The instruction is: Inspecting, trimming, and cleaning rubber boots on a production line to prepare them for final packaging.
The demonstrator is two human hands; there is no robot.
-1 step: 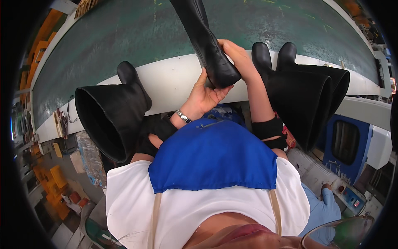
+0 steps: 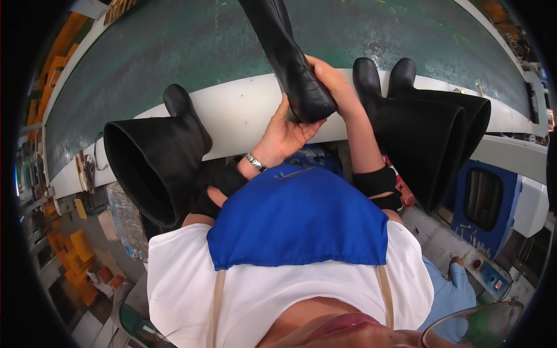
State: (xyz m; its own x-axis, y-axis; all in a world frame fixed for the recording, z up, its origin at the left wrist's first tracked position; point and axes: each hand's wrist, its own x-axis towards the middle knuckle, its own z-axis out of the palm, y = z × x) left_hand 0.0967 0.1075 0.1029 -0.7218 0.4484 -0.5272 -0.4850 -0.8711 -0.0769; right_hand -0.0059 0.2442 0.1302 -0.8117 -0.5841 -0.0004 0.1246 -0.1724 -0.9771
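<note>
A tall black boot (image 2: 297, 78) points away from me over the work table, its rounded foot end nearest to me. My left hand (image 2: 283, 136) holds that end from below, thumb up against its left side and fingers under the tip. Along the boot's right side lies my right hand (image 2: 335, 87), its fingers partly hidden behind the leather. The boot's far end runs out of the picture at the top. Another black boot (image 2: 159, 151) lies at the left, its wide shaft opening toward me. Two more black boots, a nearer one (image 2: 415, 139) and one behind it (image 2: 478, 113), lie at the right.
The table has a dark green top (image 2: 191, 52) and a white front edge (image 2: 238, 116). To the lower right stands a blue machine panel (image 2: 486, 197) with a dark window. A person in light blue (image 2: 449, 290) is behind it. Yellow-orange racks (image 2: 81, 246) are at the left.
</note>
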